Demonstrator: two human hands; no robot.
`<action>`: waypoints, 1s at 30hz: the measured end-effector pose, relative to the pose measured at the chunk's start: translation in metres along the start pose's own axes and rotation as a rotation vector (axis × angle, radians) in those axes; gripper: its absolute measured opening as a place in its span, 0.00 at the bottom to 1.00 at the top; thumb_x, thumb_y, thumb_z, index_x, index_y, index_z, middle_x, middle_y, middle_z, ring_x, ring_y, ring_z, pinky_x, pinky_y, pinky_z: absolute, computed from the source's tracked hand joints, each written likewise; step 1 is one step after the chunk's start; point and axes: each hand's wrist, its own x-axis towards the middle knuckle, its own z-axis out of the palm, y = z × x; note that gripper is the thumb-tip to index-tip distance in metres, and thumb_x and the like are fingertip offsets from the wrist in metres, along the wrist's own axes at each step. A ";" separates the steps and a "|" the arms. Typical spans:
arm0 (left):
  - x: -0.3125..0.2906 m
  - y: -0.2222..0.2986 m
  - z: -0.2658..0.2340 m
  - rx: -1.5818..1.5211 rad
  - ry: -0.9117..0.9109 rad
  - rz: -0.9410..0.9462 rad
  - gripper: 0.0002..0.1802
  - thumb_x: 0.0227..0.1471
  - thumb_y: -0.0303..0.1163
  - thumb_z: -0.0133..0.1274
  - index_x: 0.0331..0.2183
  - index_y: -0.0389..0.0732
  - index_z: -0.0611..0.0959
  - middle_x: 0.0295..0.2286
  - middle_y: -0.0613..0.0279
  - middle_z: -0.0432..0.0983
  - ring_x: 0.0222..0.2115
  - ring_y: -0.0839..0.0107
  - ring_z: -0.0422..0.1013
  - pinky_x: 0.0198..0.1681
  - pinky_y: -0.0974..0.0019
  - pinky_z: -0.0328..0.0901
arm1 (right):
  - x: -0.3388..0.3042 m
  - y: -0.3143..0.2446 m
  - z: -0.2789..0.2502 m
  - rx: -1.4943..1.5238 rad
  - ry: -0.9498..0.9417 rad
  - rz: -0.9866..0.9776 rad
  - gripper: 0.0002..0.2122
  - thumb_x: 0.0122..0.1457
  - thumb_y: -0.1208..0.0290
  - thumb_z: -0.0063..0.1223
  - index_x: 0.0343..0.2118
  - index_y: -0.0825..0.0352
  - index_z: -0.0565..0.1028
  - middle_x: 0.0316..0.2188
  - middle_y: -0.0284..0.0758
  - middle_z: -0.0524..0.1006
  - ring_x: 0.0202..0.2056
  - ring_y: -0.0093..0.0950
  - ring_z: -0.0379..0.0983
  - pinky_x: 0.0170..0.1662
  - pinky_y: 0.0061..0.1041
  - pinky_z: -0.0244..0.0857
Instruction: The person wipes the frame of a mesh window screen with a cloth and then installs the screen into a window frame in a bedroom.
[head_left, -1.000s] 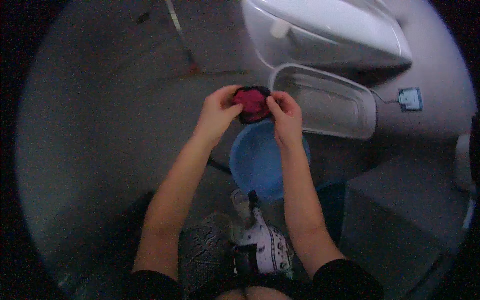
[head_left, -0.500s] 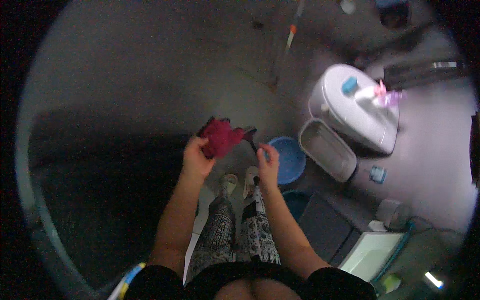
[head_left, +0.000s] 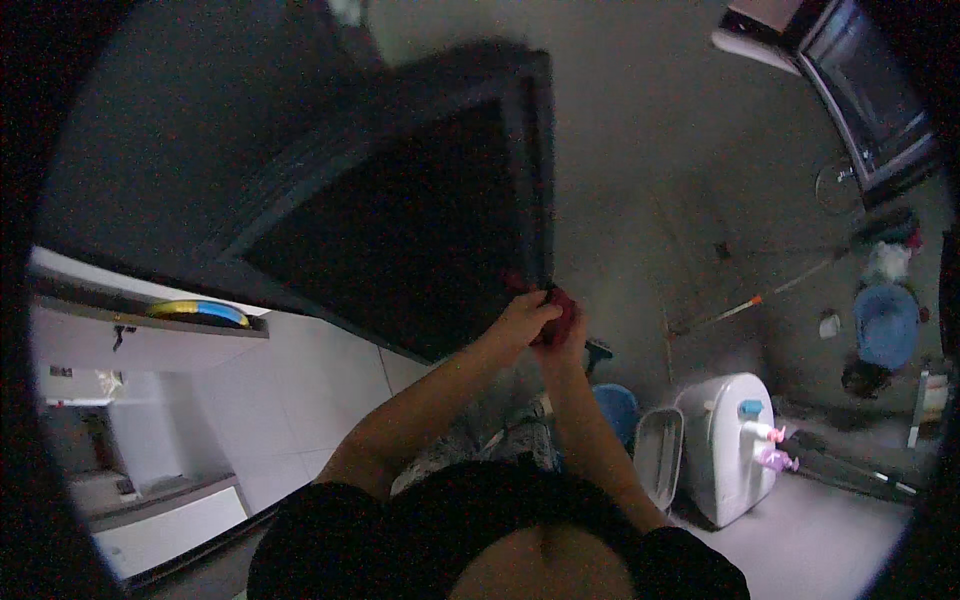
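A dark red cloth (head_left: 562, 318) is bunched up between my hands, beside the upright edge of a dark framed door (head_left: 547, 170). My left hand (head_left: 523, 318) is closed on the cloth, its fingers reaching across the door's edge. Closed around the cloth's other side is my right hand (head_left: 567, 345); its fingers are partly hidden. Just right of that wrist a dark object with a flared end (head_left: 597, 352) shows. Whether my right hand holds it, I cannot tell.
Low on the right are a blue basin (head_left: 615, 408), a grey oblong tub (head_left: 658, 450) and a large white rounded fixture (head_left: 722, 450) with bottles on it. A long pole (head_left: 720, 318) leans farther off. At the left stands a pale shelf unit (head_left: 165, 350).
My view has swung left, bringing the dark door in front of me. My hands, apart before, have come together at the red cloth by the door's edge.
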 end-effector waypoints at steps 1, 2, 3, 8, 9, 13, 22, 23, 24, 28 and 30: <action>-0.011 0.025 -0.018 0.177 0.031 -0.019 0.22 0.48 0.36 0.51 0.45 0.38 0.73 0.42 0.56 0.71 0.42 0.63 0.68 0.47 0.64 0.62 | 0.000 0.012 0.019 -0.058 0.027 0.002 0.19 0.56 0.54 0.35 0.42 0.62 0.69 0.40 0.36 0.72 0.41 0.37 0.68 0.41 0.42 0.65; -0.026 0.045 -0.038 0.521 0.095 0.073 0.21 0.47 0.37 0.52 0.44 0.38 0.74 0.41 0.55 0.72 0.41 0.62 0.69 0.45 0.63 0.63 | -0.008 0.023 0.024 -0.121 0.068 0.009 0.19 0.56 0.54 0.34 0.42 0.62 0.69 0.41 0.37 0.71 0.41 0.38 0.68 0.42 0.43 0.64; -0.037 0.059 -0.060 0.866 0.154 0.167 0.21 0.47 0.38 0.52 0.42 0.38 0.75 0.40 0.54 0.73 0.39 0.60 0.70 0.43 0.62 0.64 | -0.012 0.030 0.020 -0.089 -0.008 0.036 0.19 0.55 0.55 0.35 0.43 0.62 0.69 0.41 0.38 0.71 0.42 0.39 0.68 0.42 0.44 0.64; -0.057 0.132 -0.183 1.562 1.014 0.634 0.24 0.43 0.36 0.54 0.45 0.42 0.72 0.46 0.53 0.65 0.48 0.54 0.59 0.49 0.53 0.58 | -0.001 0.078 0.014 -0.129 -0.225 0.148 0.18 0.50 0.57 0.46 0.40 0.63 0.69 0.36 0.40 0.72 0.40 0.41 0.69 0.38 0.45 0.68; -0.059 0.141 -0.202 1.596 1.105 0.626 0.26 0.43 0.35 0.54 0.46 0.42 0.71 0.47 0.54 0.63 0.48 0.56 0.59 0.49 0.50 0.57 | -0.008 0.088 0.020 -0.195 -0.135 0.183 0.17 0.49 0.59 0.47 0.40 0.63 0.69 0.37 0.40 0.72 0.41 0.41 0.69 0.38 0.45 0.69; -0.060 0.138 -0.230 1.718 1.172 0.512 0.31 0.43 0.34 0.54 0.51 0.42 0.67 0.52 0.56 0.58 0.53 0.57 0.54 0.53 0.41 0.49 | -0.037 0.102 0.031 -0.318 0.123 0.291 0.18 0.50 0.69 0.43 0.45 0.66 0.65 0.44 0.42 0.68 0.45 0.43 0.66 0.43 0.49 0.65; -0.059 0.128 -0.221 1.614 1.158 0.484 0.30 0.43 0.36 0.53 0.50 0.41 0.67 0.53 0.59 0.57 0.56 0.58 0.49 0.55 0.37 0.42 | -0.047 0.076 0.012 -0.319 -0.033 0.393 0.16 0.49 0.68 0.46 0.43 0.63 0.65 0.43 0.41 0.69 0.41 0.42 0.69 0.41 0.43 0.69; -0.059 0.132 -0.219 1.596 1.167 0.490 0.29 0.43 0.37 0.53 0.49 0.41 0.67 0.52 0.58 0.57 0.56 0.57 0.49 0.55 0.37 0.42 | -0.045 0.069 0.015 -0.328 -0.046 0.401 0.17 0.49 0.67 0.46 0.43 0.63 0.65 0.43 0.41 0.69 0.41 0.42 0.69 0.41 0.43 0.69; -0.059 0.136 -0.216 1.579 1.177 0.495 0.28 0.43 0.37 0.53 0.47 0.41 0.68 0.52 0.57 0.58 0.56 0.56 0.49 0.55 0.37 0.42 | -0.045 0.062 0.017 -0.346 -0.014 0.383 0.17 0.49 0.67 0.46 0.43 0.63 0.65 0.43 0.41 0.69 0.41 0.42 0.69 0.41 0.43 0.69; -0.053 0.145 -0.201 1.547 1.256 0.611 0.28 0.41 0.38 0.55 0.45 0.40 0.68 0.49 0.53 0.59 0.54 0.54 0.51 0.55 0.38 0.44 | -0.025 0.036 -0.011 -0.311 0.045 0.323 0.18 0.48 0.71 0.45 0.46 0.62 0.64 0.43 0.40 0.68 0.43 0.41 0.67 0.45 0.43 0.65; -0.050 0.140 -0.203 1.495 1.261 0.630 0.30 0.40 0.38 0.56 0.46 0.41 0.67 0.49 0.52 0.60 0.53 0.53 0.53 0.55 0.39 0.45 | -0.020 0.028 -0.020 -0.244 0.046 0.354 0.19 0.47 0.73 0.44 0.46 0.62 0.64 0.43 0.39 0.67 0.43 0.40 0.66 0.46 0.43 0.63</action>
